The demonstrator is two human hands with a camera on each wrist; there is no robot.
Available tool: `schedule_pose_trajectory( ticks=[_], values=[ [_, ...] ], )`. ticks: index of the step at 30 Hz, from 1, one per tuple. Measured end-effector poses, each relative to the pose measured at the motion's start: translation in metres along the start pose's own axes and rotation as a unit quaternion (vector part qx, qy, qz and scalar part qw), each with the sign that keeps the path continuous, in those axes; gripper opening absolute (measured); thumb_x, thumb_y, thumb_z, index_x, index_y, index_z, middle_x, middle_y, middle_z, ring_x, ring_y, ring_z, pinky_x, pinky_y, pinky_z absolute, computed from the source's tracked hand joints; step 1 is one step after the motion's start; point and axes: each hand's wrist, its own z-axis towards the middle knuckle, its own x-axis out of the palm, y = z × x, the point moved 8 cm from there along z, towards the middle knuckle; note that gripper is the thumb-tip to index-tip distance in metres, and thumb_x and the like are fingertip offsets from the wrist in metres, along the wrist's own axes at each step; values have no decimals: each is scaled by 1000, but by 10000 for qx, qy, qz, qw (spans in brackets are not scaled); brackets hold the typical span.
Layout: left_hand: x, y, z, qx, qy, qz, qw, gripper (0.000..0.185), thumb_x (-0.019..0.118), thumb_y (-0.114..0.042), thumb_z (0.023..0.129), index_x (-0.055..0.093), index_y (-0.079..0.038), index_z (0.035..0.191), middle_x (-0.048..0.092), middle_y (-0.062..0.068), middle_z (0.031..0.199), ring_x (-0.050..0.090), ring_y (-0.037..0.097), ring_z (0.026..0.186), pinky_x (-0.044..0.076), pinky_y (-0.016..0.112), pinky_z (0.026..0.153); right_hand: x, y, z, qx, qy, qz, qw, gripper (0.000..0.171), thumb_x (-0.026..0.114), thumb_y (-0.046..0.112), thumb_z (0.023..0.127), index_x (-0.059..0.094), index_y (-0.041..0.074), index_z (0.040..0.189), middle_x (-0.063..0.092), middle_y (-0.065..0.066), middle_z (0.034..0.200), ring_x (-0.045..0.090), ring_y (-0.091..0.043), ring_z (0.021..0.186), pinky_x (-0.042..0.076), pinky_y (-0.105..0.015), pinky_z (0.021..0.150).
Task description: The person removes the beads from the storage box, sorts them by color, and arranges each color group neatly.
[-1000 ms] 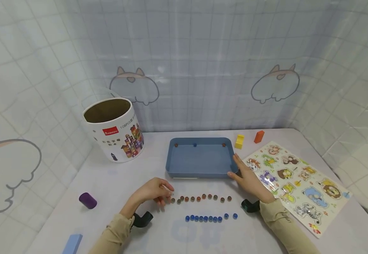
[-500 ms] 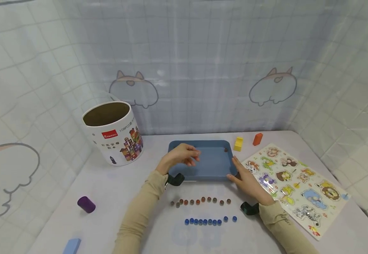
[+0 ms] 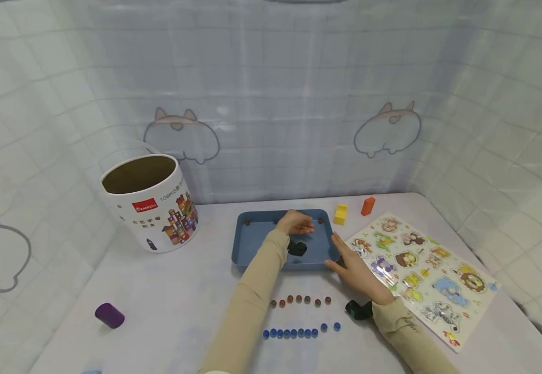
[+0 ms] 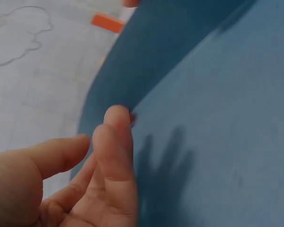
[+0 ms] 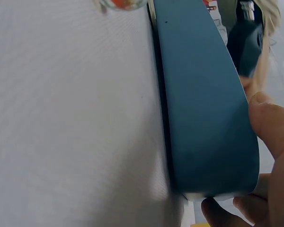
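Note:
A blue tray (image 3: 257,244) lies mid-table with a brown bead (image 3: 247,222) at its far left corner and another (image 3: 320,221) at its far right. My left hand (image 3: 301,224) hovers over the tray's far part, fingers relaxed and thumb apart. In the left wrist view a reddish bead (image 4: 131,118) peeks from behind the fingertips (image 4: 116,127) above the tray (image 4: 217,142) floor. My right hand (image 3: 346,259) braces the tray's near right corner. The right wrist view has its thumb (image 5: 270,123) on the tray (image 5: 203,104) wall. A row of brown beads (image 3: 299,300) and a row of blue beads (image 3: 299,331) lie in front.
A white cardboard tub (image 3: 147,202) stands open at the left. A purple cylinder (image 3: 109,315) lies near the front left. A yellow block (image 3: 340,214) and an orange block (image 3: 367,205) sit right of the tray. An animal puzzle board (image 3: 420,270) covers the right side.
My left hand left the brown bead row's left end and reached forward over the tray's far part. The brown row is now shorter. My right hand stayed on the tray corner.

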Motion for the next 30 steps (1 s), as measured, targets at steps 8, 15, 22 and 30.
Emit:
schedule_pose_trajectory(
  ticks=[8, 15, 22, 30],
  values=[
    [7, 13, 20, -175, -704, -315, 9969, 28, 56, -5, 97, 62, 9, 120, 71, 19, 92, 65, 12, 56, 53, 16, 54, 3, 3, 2, 47, 104, 24, 9999, 75, 60, 29, 96, 22, -5, 151, 19, -23, 159, 23, -41, 145, 26, -58, 114],
    [29, 18, 27, -119, -560, -477, 9972, 24, 63, -3, 92, 67, 11, 112, 71, 24, 106, 69, 13, 59, 57, 20, 59, 2, 0, 1, 67, 73, -12, 10000, 76, 61, 29, 96, 22, -4, 152, 20, -23, 159, 25, -41, 144, 27, -58, 113],
    [33, 25, 25, 94, -1178, -703, 9905, 18, 66, 2, 89, 71, 9, 105, 73, 23, 97, 73, 21, 65, 58, 23, 58, 2, 0, 0, 76, 78, -58, 9999, 77, 62, 30, 95, 22, -4, 152, 21, -23, 158, 26, -42, 144, 28, -58, 113],
    [36, 30, 23, 104, -1282, -794, 9885, 17, 67, 1, 88, 72, 8, 103, 73, 24, 94, 74, 26, 74, 58, 24, 58, 0, 3, 0, 30, 109, -36, 9999, 77, 63, 28, 95, 22, -6, 151, 21, -25, 158, 24, -42, 144, 27, -58, 114]
  ],
)
